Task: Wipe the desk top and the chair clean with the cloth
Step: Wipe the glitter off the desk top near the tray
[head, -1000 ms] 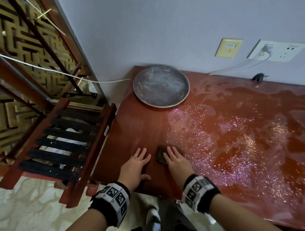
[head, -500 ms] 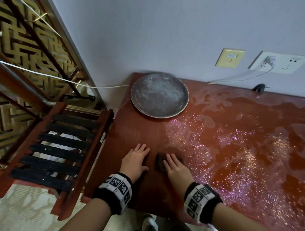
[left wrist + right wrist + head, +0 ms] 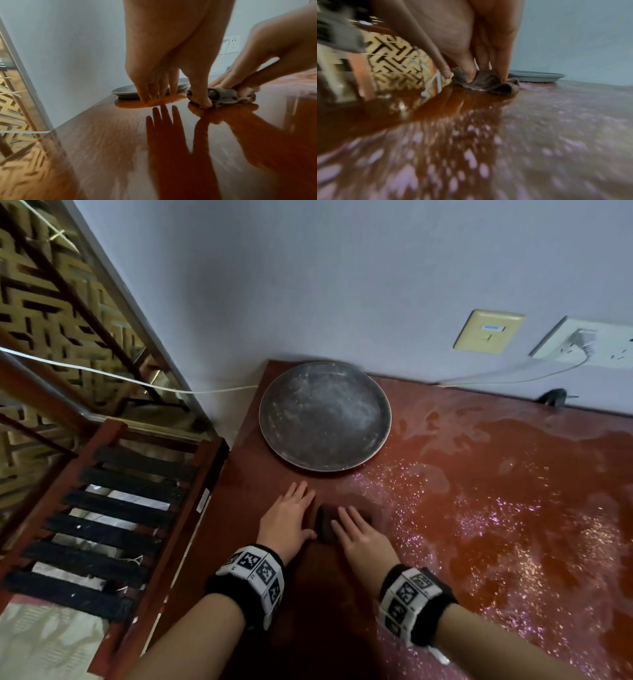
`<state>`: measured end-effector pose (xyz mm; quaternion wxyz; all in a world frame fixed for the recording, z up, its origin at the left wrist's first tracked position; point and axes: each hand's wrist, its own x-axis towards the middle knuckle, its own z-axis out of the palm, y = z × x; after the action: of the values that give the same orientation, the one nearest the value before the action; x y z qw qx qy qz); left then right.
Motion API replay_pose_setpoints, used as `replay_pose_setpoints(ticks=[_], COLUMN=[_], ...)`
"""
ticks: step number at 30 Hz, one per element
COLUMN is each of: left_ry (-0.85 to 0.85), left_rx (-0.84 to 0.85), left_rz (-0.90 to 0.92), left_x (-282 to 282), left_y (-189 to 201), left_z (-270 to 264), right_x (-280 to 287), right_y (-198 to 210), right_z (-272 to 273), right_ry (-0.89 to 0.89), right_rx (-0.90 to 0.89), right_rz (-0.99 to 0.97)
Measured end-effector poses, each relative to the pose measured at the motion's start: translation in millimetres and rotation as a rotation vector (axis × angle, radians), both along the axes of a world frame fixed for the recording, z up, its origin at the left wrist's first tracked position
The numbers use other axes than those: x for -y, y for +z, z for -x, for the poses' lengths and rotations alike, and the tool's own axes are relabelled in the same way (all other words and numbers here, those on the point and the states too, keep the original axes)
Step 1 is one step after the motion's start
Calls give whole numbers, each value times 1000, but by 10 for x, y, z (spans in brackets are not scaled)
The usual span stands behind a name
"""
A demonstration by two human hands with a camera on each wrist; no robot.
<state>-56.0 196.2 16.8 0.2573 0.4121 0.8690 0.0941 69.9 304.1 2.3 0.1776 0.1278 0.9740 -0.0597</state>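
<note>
The glossy red-brown desk top (image 3: 479, 508) is covered on its right part with wet streaks and glittering specks. A small dark cloth (image 3: 323, 525) lies bunched near the desk's left end. My right hand (image 3: 359, 535) presses down on it with straight fingers; the cloth (image 3: 488, 82) puckers under them. My left hand (image 3: 287, 518) lies flat on the desk just left of the cloth, and in the left wrist view its thumb touches the cloth (image 3: 223, 96). The red-brown chair (image 3: 113, 508) with black slats stands left of the desk.
A round grey plate (image 3: 323, 416) sits in the desk's back left corner, a hand's length beyond my fingers. Wall sockets (image 3: 596, 344) with a white cable (image 3: 513, 374) and a small black object (image 3: 555, 397) are at the back. A patterned screen (image 3: 44, 302) stands at the far left.
Both hands and the cloth have slid away from me across the desk, closer to the grey plate. The hands' poses look the same.
</note>
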Motion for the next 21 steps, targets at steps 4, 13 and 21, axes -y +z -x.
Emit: replay_pose_setpoints(ticks=[4,13,21], left_ry=[0,-1,-17], left_rx=[13,44,40], left_rz=[5,19,64], left_x=[-112,-218,-229], left_y=[-25,-69,-40], left_z=[53,76,66], right_x=[-361,-370,-486], right_y=[126,9,172], right_z=[189,175,368], right_ry=[-182,-88,-301], right_rx=[-118,38,-46], right_rz=[63,20,18])
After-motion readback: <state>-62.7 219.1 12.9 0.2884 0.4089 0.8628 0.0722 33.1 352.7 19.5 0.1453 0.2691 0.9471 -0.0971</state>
